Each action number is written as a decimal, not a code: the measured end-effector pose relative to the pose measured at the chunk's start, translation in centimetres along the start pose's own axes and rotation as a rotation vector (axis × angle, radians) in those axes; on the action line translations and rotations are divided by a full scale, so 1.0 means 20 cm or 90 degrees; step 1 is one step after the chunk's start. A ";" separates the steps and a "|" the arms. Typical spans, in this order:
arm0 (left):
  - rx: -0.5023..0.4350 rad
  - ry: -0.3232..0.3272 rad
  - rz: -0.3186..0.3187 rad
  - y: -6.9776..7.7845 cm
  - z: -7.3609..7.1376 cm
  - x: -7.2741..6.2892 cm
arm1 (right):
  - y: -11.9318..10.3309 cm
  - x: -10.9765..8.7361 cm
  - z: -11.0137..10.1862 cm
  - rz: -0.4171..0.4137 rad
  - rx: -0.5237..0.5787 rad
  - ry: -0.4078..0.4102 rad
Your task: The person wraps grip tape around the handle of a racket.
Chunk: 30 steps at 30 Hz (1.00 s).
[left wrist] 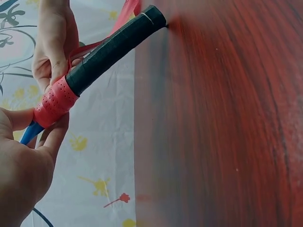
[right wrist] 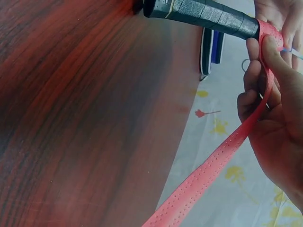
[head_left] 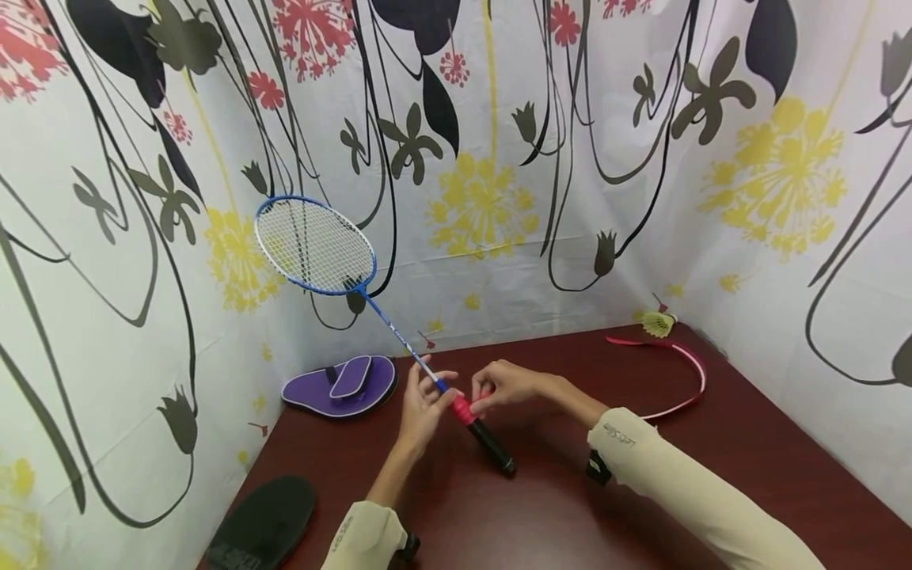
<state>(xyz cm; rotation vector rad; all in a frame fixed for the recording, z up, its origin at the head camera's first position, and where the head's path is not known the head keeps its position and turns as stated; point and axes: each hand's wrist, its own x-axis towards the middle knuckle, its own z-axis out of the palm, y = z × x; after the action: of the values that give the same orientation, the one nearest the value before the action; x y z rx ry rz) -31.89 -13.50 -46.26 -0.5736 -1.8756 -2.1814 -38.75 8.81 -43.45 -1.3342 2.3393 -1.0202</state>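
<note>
A blue and white badminton racket (head_left: 406, 347) slants over the table, its head up to the left and its black handle (head_left: 492, 447) down to the right. Red perforated grip tape (left wrist: 56, 101) is wrapped round the upper end of the handle. My left hand (head_left: 420, 412) holds the racket at that wrapped part, thumb and fingers on either side. Between the thumb and fingers of my right hand (head_left: 509, 385) the loose strip of tape (right wrist: 203, 172) is pinched close to the handle. The strip trails off past the right hand, and its far end curves over the table at the right.
A purple paddle case (head_left: 313, 393) lies at the table's back left. Nearer, at the left edge, is a black paddle (head_left: 265, 522). A yellow shuttlecock (head_left: 659, 324) sits in the back right corner. Patterned curtains (head_left: 484, 301) close off the dark red table (head_left: 556, 522) behind and at both sides.
</note>
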 end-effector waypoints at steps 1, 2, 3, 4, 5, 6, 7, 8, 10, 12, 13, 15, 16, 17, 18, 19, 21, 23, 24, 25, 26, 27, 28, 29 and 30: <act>-0.002 -0.003 0.000 0.00 0.00 0.00 | 0.00 0.00 0.00 -0.001 -0.010 0.002; -0.004 -0.006 -0.001 0.00 0.00 0.00 | 0.00 0.00 0.00 0.000 -0.020 0.003; -0.006 -0.010 -0.002 0.00 0.00 -0.01 | 0.00 0.00 -0.01 0.001 -0.031 0.004; -0.005 -0.016 -0.001 0.00 0.00 -0.01 | 0.01 0.00 -0.01 0.000 -0.042 0.005; -0.004 -0.020 -0.003 0.00 0.00 -0.01 | 0.01 0.00 -0.01 0.001 -0.050 0.006; -0.004 -0.025 -0.005 0.00 0.00 -0.01 | 0.01 0.01 -0.01 0.000 -0.056 0.008; -0.002 -0.029 -0.006 0.00 0.00 -0.01 | 0.02 0.01 -0.01 0.001 -0.060 0.009; -0.002 -0.031 -0.010 0.00 0.00 -0.01 | 0.02 0.01 -0.01 0.001 -0.061 0.010; 0.002 -0.035 -0.017 -0.01 -0.01 0.00 | 0.03 0.01 0.00 -0.001 -0.060 0.013; 0.002 -0.036 -0.022 -0.01 -0.01 0.00 | 0.03 0.01 0.00 -0.002 -0.057 0.016; 0.005 -0.036 -0.023 -0.01 -0.01 0.00 | 0.03 0.01 0.01 -0.002 -0.054 0.016; 0.005 -0.038 -0.020 -0.02 -0.01 -0.01 | 0.02 0.01 0.01 -0.005 -0.048 0.016; 0.003 -0.039 -0.017 -0.02 -0.01 -0.01 | 0.02 0.00 0.01 -0.006 -0.045 0.015; -0.001 -0.038 -0.015 -0.02 0.00 -0.01 | 0.01 0.00 0.01 -0.008 -0.044 0.015; -0.003 -0.036 -0.014 -0.02 0.00 -0.01 | 0.01 0.00 0.02 -0.009 -0.042 0.012; -0.007 -0.034 -0.012 -0.02 0.00 -0.01 | 0.01 0.00 0.02 -0.011 -0.041 0.008; -0.009 -0.026 -0.009 -0.02 0.00 -0.01 | 0.00 0.00 0.02 -0.013 -0.044 -0.002; 0.001 -0.013 -0.004 -0.01 0.00 -0.02 | -0.01 0.00 0.02 -0.011 -0.046 -0.017; 0.008 -0.009 0.000 -0.01 0.00 -0.02 | -0.02 0.00 0.02 -0.009 -0.045 -0.023; 0.014 -0.006 0.004 -0.01 0.00 -0.02 | -0.02 0.00 0.02 -0.009 -0.050 -0.027; 0.022 -0.005 0.008 -0.01 0.00 -0.02 | -0.03 0.00 0.03 -0.008 -0.056 -0.030; 0.028 -0.005 0.011 -0.01 0.00 -0.01 | -0.03 0.00 0.03 -0.011 -0.062 -0.030; 0.034 -0.005 0.013 -0.01 0.00 -0.01 | -0.03 0.00 0.03 -0.012 -0.068 -0.029; 0.037 -0.005 0.014 -0.01 0.00 -0.01 | -0.04 0.00 0.04 -0.017 -0.074 -0.026; 0.041 -0.004 0.013 -0.01 0.00 -0.01 | -0.04 0.00 0.04 -0.019 -0.080 -0.021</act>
<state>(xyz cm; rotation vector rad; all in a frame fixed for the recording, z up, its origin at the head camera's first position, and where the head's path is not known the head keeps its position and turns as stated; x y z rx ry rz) -31.66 -13.52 -46.47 -0.5862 -1.9257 -2.1008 -37.83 8.12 -43.43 -1.4246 2.4004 -0.8644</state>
